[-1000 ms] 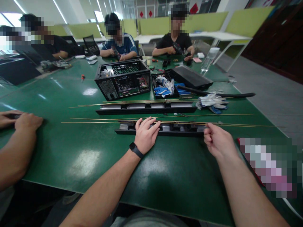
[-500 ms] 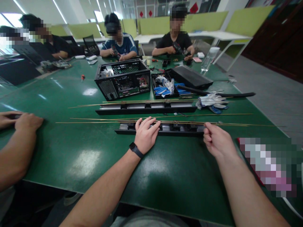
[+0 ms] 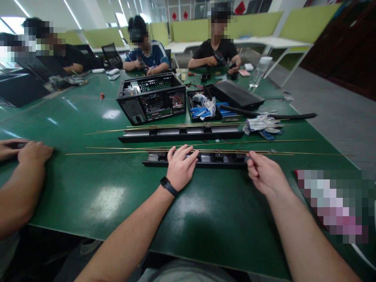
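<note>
My left hand, wearing a black wristband, lies with spread fingers across a long black channel and the thin rods on it. The channel has a silvery inside with several small black blocks. My right hand is closed in a pinch at the channel's right end, on a thin brass-coloured rod. That rod reaches out past both ends of the channel. Other similar rods lie alongside and behind it. The right fingertips partly hide the grip.
Behind lies a second black channel with more rods. Beyond are an open computer case, a tray with gloves, a loose glove, a black tube and a bottle. Co-workers sit around the green table; one's hands rest at left.
My right hand has moved a little to the left, and the pinched rod has slid left with it. My left hand stays in place.
</note>
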Motion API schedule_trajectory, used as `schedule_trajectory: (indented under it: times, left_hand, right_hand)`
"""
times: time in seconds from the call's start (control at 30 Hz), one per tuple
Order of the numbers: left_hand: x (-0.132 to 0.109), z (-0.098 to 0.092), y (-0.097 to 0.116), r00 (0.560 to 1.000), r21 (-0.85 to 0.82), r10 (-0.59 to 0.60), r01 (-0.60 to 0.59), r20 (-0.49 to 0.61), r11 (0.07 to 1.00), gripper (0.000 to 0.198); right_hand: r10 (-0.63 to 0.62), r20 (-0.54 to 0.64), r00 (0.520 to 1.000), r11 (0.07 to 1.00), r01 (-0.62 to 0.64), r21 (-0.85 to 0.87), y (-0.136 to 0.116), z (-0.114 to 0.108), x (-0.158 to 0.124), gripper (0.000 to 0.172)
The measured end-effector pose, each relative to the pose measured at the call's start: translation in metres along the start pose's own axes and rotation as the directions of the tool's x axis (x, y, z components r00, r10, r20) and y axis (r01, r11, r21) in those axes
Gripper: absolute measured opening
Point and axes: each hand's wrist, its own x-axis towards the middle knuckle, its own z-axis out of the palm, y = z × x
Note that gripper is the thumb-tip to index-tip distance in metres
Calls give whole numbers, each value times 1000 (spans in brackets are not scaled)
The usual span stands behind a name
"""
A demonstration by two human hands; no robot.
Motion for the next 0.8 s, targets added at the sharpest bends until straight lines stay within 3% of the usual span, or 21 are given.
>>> schedule_trajectory:
  times: [0.17,0.33,0.53,0.7,0.8]
  left_hand:
    - [0,0,0,1000,5,17,-17,-12,1000,34]
    - [0,0,0,1000,16,8,-8,-2,1000,35]
    - [-1,1,-1,999,24,33,-33,-19,999,34]
    - [-1,2,-2,999,32,34,-34,-19,999,33]
    - [-1,2,-2,1000,31,22,-21,-8,999,34]
  right_hand:
    - [-5,-111,994,999,10,40,-4,2,-2,37]
    - [27,-14,1000,1000,-27,4,-5,9,-10,31]
    - [-8,-86,996,1000,11,27,-3,8,-8,37]
    - [30,29,999,999,-29,-15,-2,4,-5,42]
    - [29,-8,1000,1000,-29,7,-2,3,-2,39]
